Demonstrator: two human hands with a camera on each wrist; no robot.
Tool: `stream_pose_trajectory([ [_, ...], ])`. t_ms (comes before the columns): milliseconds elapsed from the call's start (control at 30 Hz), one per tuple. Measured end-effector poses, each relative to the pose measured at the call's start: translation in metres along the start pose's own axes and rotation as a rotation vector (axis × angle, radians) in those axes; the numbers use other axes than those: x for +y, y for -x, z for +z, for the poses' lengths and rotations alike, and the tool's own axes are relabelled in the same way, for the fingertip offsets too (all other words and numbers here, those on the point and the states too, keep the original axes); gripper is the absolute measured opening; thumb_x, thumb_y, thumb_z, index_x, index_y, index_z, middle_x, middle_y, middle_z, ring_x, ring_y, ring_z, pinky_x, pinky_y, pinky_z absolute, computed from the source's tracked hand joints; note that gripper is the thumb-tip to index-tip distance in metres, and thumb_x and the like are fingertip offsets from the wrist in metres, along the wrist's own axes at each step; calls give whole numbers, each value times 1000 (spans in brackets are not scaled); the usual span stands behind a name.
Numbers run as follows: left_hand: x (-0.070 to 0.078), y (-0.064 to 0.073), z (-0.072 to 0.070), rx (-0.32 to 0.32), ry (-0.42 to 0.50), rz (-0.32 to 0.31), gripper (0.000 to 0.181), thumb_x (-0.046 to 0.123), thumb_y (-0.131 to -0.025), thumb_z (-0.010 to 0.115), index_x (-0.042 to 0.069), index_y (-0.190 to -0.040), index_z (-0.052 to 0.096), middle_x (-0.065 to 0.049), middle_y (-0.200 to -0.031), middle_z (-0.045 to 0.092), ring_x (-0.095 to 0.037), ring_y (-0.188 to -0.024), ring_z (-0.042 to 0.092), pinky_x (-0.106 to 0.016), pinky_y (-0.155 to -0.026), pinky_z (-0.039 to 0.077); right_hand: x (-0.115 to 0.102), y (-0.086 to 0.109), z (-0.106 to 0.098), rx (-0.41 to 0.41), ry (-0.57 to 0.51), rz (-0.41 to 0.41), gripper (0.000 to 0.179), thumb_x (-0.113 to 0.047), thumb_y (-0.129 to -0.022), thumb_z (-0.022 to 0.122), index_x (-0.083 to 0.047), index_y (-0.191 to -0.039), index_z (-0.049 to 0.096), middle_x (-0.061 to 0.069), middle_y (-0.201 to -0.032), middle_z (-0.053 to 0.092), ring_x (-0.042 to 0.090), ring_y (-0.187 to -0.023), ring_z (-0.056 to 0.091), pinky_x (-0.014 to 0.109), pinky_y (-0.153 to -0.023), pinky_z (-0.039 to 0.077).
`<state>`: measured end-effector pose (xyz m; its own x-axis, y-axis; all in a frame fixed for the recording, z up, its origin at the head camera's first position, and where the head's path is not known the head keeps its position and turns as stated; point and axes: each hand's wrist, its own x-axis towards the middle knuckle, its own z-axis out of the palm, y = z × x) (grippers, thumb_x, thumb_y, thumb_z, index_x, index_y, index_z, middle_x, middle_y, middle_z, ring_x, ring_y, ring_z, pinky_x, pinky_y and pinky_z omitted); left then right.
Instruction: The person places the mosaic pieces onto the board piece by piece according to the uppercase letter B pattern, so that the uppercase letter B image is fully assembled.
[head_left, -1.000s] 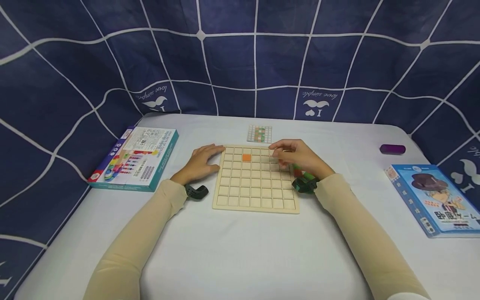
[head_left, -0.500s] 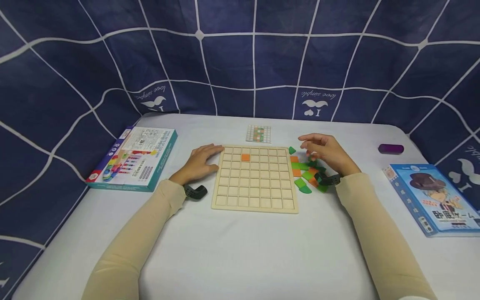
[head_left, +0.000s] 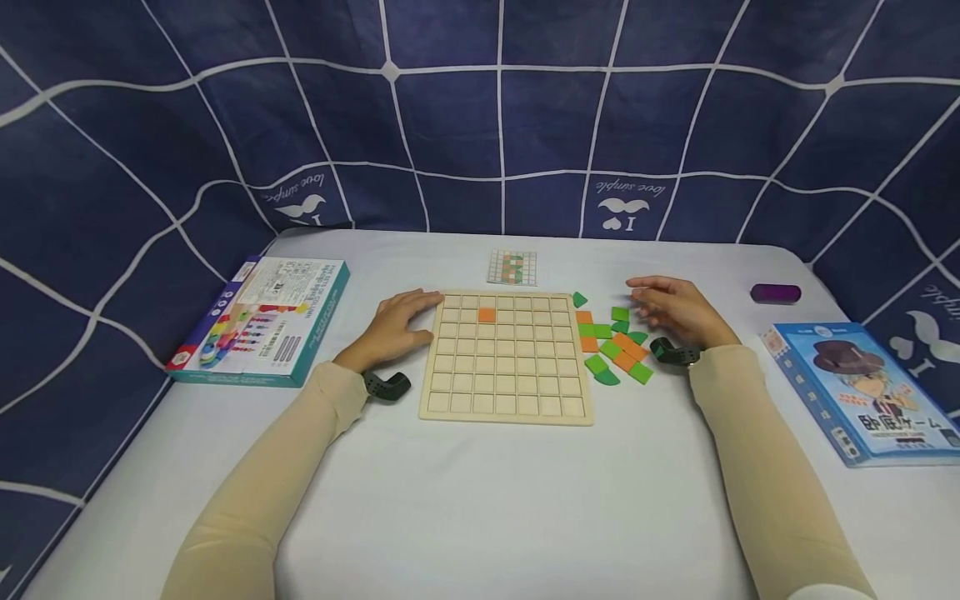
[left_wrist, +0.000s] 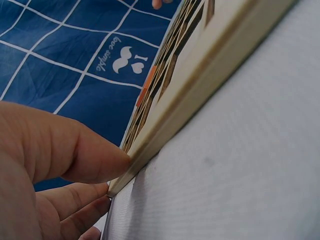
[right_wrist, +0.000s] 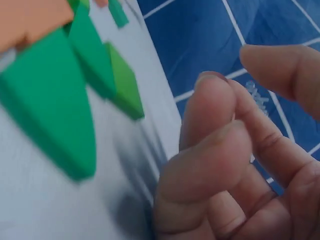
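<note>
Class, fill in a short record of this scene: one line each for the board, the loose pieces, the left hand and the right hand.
Board: wooden grid board, one orange tile in a cell.
Loose pieces: green and orange pieces on the table, right of the board.
Left hand: left hand rests against the board's left edge.
Right hand: right hand hovers beside the pieces, holding nothing.

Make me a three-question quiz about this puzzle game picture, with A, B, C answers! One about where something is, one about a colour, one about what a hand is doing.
1. Where does the loose pile of tiles lie?
A. right of the wooden board
B. on the teal box
C. left of the board

2. What colour is the one tile on the board?
A. green
B. purple
C. orange

3. What is the left hand doing?
A. holding a tile
B. touching the board's edge
C. resting on the blue box

Answers: 1 A, the tiles sit beside the board's right edge. 2 C, an orange square fills one cell. 3 B, its fingers lie against the board's left edge.
</note>
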<state>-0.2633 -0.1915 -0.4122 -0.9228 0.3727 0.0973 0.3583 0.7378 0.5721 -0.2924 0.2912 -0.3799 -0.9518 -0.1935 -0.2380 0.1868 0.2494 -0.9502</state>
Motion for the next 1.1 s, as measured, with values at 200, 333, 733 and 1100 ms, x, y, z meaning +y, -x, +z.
stream_pose_trajectory([
  [200, 2, 2, -1, 0, 14, 1, 73, 16, -88, 66, 0, -159, 51, -18, -167, 46, -39, -161, 29, -58, -130, 13, 5, -3, -1, 7, 134, 26, 56, -14, -108, 64, 7, -156, 47, -8, -86, 64, 6, -69, 54, 17, -63, 50],
  [333, 1, 1, -1, 2, 12, 5, 73, 16, -89, 66, 0, -159, 51, -18, -167, 47, -39, -161, 29, -58, -130, 13, 7, -5, 1, 27, 234, 41, 58, -11, -103, 70, 6, -155, 50, -7, -82, 59, 7, -66, 50, 19, -62, 47],
  [733, 1, 0, 0, -5, 1, 12, 74, 17, -89, 67, 1, -159, 51, -18, -167, 46, -39, -161, 29, -58, -130, 13, 12, -6, 2, 85, 272, 24, 49, -13, -104, 66, 7, -148, 56, -4, -75, 56, 5, -61, 51, 17, -59, 47],
  [1100, 0, -1, 0, 5, -20, 15, 72, 16, -90, 67, 1, -159, 51, -19, -167, 47, -40, -161, 30, -59, -130, 15, 9, -2, 3, 11, 357, 27, 53, -10, -101, 67, 6, -150, 57, -1, -89, 56, 9, -65, 51, 24, -55, 42],
])
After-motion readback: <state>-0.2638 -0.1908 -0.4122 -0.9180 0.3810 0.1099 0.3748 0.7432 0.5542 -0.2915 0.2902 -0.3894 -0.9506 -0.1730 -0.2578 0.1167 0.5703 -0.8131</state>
